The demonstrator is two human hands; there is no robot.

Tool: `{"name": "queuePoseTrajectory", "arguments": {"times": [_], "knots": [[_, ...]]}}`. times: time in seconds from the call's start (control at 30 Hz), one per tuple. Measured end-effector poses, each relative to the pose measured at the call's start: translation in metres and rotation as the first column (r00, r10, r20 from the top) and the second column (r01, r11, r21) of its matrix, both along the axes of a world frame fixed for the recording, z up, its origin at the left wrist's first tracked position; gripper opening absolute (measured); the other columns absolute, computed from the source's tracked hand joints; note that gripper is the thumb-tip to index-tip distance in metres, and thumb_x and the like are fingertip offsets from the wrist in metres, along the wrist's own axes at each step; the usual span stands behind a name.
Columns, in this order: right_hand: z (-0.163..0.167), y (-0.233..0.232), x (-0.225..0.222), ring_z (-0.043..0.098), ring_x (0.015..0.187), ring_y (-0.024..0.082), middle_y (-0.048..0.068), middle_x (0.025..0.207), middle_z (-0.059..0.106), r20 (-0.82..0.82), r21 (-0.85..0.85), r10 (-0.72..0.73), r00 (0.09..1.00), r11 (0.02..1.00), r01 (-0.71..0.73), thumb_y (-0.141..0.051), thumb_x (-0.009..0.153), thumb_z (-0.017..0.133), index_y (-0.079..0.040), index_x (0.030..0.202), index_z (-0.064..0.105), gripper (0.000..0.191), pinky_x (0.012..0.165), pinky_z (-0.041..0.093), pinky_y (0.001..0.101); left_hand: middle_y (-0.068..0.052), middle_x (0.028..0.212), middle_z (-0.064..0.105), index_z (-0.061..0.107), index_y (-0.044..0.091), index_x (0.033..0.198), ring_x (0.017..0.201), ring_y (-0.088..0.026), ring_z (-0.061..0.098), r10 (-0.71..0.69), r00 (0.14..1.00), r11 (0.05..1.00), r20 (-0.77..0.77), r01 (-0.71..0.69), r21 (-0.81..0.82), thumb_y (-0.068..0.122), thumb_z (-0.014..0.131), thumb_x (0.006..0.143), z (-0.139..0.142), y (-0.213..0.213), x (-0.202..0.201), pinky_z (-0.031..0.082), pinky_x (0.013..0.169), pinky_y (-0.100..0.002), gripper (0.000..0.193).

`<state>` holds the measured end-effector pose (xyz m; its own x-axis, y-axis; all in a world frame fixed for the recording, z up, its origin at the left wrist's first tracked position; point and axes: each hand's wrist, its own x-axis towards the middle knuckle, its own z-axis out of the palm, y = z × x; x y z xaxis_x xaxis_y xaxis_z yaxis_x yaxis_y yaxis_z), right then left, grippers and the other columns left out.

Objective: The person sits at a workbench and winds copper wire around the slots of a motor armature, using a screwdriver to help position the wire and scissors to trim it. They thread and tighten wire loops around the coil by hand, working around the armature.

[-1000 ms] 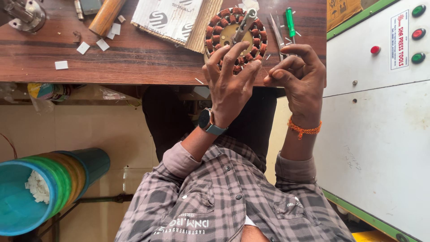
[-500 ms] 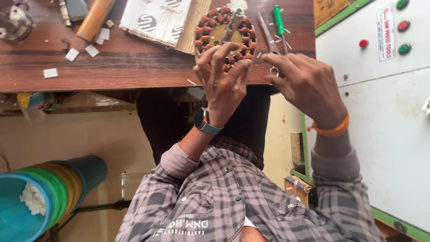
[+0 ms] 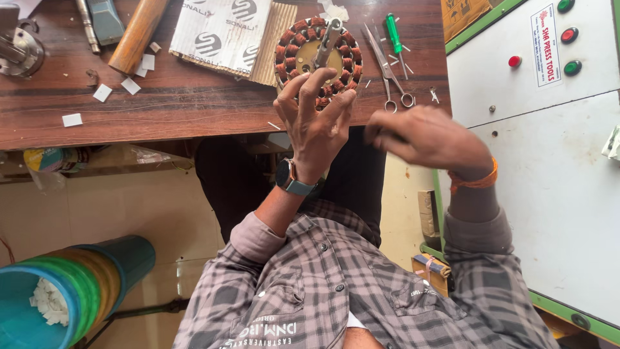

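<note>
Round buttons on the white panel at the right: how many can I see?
4: green button at the top edge, partly cut off; red button; green button; small red button further left.

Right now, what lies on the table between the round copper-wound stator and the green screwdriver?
In the head view, a pair of scissors lies between the stator and the green screwdriver.

Bright even daylight, right hand (image 3: pixel 423 137) motion-blurred.
</note>
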<state>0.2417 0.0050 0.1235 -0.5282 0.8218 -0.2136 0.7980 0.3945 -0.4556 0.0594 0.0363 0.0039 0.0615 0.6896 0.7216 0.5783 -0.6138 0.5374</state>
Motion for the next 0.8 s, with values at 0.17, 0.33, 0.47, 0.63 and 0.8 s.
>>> {"name": "queuePoseTrajectory", "arguments": {"times": [0.17, 0.33, 0.47, 0.63, 0.8], "knots": [[-0.0035, 0.0017, -0.0036, 0.073, 0.073, 0.029, 0.014, 0.101, 0.076, -0.164, 0.313, -0.153, 0.974, 0.929, 0.198, -0.022, 0.100, 0.063, -0.008, 0.143, 0.055, 0.047, 0.064, 0.057, 0.0428, 0.010, 0.151, 0.048, 0.076, 0.031, 0.103, 0.138, -0.024, 0.040, 0.003, 1.000, 1.000, 0.007, -0.003, 0.015, 0.019, 0.091, 0.087, -0.0011, 0.0012, 0.0001, 0.032, 0.115, -0.039, 0.025], [-0.0035, 0.0060, -0.0071, 0.069, 0.066, 0.030, 0.014, 0.075, 0.072, 0.307, 0.058, -0.159, 0.938, 0.987, 0.149, -0.029, 0.104, 0.066, -0.014, 0.134, 0.059, 0.034, 0.060, 0.053, 0.0443, 0.011, 0.151, 0.049, 0.077, 0.031, 0.102, 0.140, -0.021, 0.040, -0.005, 0.999, 1.000, 0.035, 0.005, 0.003, 0.020, 0.092, 0.087, -0.0013, 0.0018, -0.0012, 0.032, 0.117, -0.038, 0.024], [-0.0033, 0.0046, -0.0027, 0.069, 0.061, 0.027, 0.013, 0.073, 0.069, -0.189, 0.176, 0.022, 0.982, 0.984, 0.012, -0.026, 0.100, 0.066, -0.012, 0.140, 0.054, 0.044, 0.059, 0.055, 0.0409, 0.010, 0.153, 0.049, 0.076, 0.029, 0.102, 0.142, -0.021, 0.038, 0.003, 1.000, 1.000, 0.003, -0.003, -0.010, 0.020, 0.092, 0.089, -0.0032, 0.0021, -0.0031, 0.034, 0.119, -0.037, 0.022], [-0.0075, 0.0051, -0.0016, 0.070, 0.064, 0.027, 0.012, 0.075, 0.072, 0.147, 0.229, -0.247, 0.958, 0.950, 0.210, -0.025, 0.102, 0.065, -0.012, 0.143, 0.052, 0.045, 0.058, 0.054, 0.0416, 0.009, 0.152, 0.048, 0.078, 0.029, 0.104, 0.140, -0.022, 0.038, -0.017, 1.000, 1.000, 0.022, 0.017, 0.019, 0.022, 0.093, 0.088, -0.0060, 0.0039, -0.0024, 0.033, 0.117, -0.038, 0.023], [-0.0022, 0.0028, -0.0015, 0.070, 0.059, 0.022, 0.014, 0.083, 0.074, -0.261, 0.040, 0.059, 0.963, 0.998, -0.050, -0.031, 0.092, 0.071, -0.016, 0.140, 0.055, 0.053, 0.058, 0.056, 0.0369, 0.010, 0.151, 0.049, 0.078, 0.029, 0.104, 0.139, -0.022, 0.038, -0.008, 0.999, 1.000, 0.051, 0.007, 0.029, 0.020, 0.092, 0.087, -0.0072, 0.0042, -0.0002, 0.034, 0.119, -0.037, 0.024]]}}
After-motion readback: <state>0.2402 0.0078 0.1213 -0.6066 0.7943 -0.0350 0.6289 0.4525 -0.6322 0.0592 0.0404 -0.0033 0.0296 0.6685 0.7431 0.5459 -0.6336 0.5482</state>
